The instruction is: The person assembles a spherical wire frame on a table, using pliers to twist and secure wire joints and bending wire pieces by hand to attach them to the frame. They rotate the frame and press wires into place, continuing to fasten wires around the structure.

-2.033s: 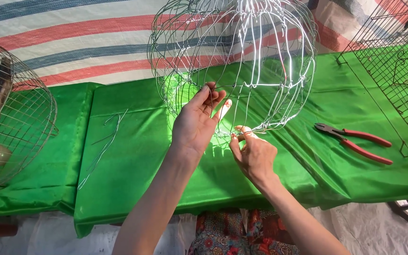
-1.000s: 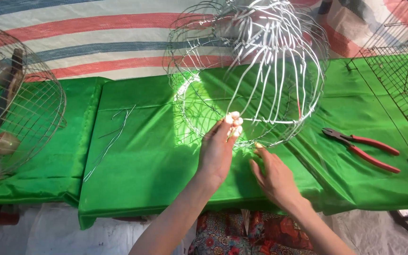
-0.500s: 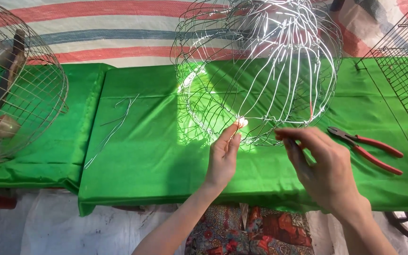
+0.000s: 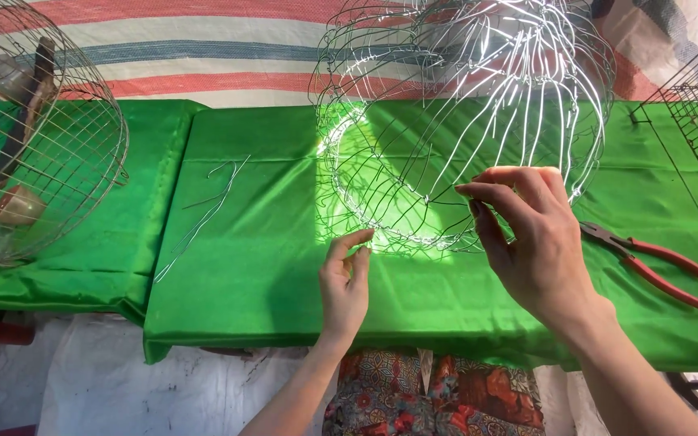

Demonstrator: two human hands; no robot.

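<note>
Currently: left hand (image 4: pixel 344 278) palm-down on green cloth (image 4: pixel 244 266), fingers loosely open, fingertips at the wire cage (image 4: pixel 462 121) rim, holding nothing. Cage stands mid-table. Right hand (image 4: pixel 531 238) raised, thumb and fingers pinching, probably on a wire. Red-handled pliers (image 4: pixel 648 262) just right.

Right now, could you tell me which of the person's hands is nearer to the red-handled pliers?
The right. The right hand is raised just left of the red-handled pliers, beside the wire basket frame. The left hand is further left, at the frame's lower rim.
</note>
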